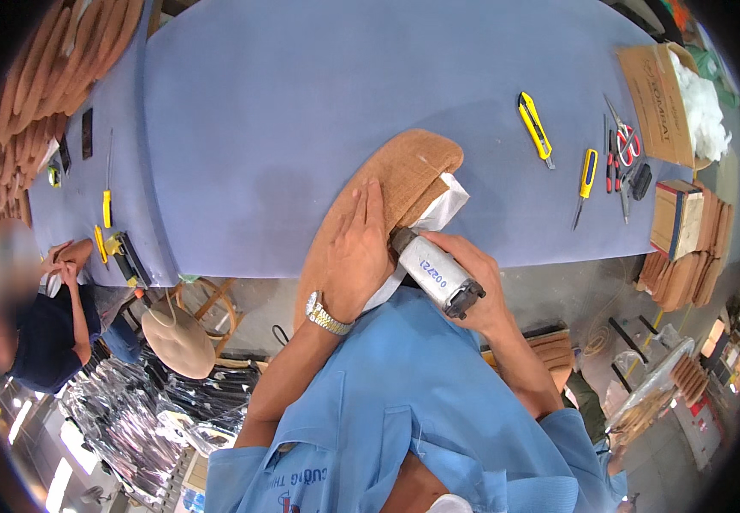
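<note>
A tan fabric-covered cushion panel (404,167) lies on the blue-grey table (301,111) at its near edge, with white lining (445,205) showing on its right side. My left hand (360,248), with a metal watch on the wrist, presses flat on the panel. My right hand (473,278) grips a silver-grey hand tool (434,272) whose nose points into the panel's edge by the white lining.
Two yellow utility knives (535,124), a screwdriver (586,175), scissors (622,137) and a cardboard box (657,98) of white stuffing lie at the right. Stacked brown panels (686,248) sit by the edge. Another person (45,325) works at the left. A round stool (180,338) stands below.
</note>
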The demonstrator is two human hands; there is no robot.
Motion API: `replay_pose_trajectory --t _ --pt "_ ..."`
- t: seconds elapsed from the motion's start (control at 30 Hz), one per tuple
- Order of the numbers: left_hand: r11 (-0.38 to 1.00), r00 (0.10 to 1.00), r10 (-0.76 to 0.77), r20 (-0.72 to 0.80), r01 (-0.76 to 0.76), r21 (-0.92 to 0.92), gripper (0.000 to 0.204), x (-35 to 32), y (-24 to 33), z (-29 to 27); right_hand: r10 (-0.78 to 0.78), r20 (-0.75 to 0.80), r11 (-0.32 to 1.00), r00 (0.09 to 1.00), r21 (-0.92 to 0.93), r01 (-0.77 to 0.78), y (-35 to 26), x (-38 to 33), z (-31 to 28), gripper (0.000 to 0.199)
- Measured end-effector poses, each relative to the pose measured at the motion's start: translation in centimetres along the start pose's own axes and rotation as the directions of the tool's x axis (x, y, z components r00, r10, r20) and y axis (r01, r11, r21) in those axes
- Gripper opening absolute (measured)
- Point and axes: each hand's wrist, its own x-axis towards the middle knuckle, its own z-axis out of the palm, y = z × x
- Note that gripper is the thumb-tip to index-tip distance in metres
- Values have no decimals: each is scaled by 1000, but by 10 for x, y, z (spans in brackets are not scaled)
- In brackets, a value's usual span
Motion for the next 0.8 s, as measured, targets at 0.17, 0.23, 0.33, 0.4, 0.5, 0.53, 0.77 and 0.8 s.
replay_pose_trajectory --t 0.17,0.23,0.33,0.4,0.5,0.53,0.77,0.8 --pt "999 998 -34 45 35 -6 89 -1 5 -1 90 -1 994 996 59 -89 0 1 6 65" --pt "999 999 -39 37 38 19 91 1 6 -1 140 4 986 990 93 -140 1 1 9 63" --pt "999 1000 2 -9 -1 37 91 1 5 -4 125 -13 988 992 98 -123 0 3 10 63" --pt "996 998 61 -25 -59 66 90 0 1 -5 5 -58 998 998 70 -1 7 6 10 65" --pt "993 994 103 -26 -101 66 88 2 -3 -2 -55 -115 994 992 83 65 0 6 7 63" --pt "994 995 97 -17 -97 47 88 3 3 -7 -79 -143 993 987 79 91 1 5 5 63" --pt "828 875 484 26 -448 -336 79 34 1 -8 -32 -199 999 979 -12 31 27 6 -32 60" --pt "782 923 380 60 -286 -554 74 38 -9 -12 -40 -188 999 981 -12 39 36 5 -37 59"
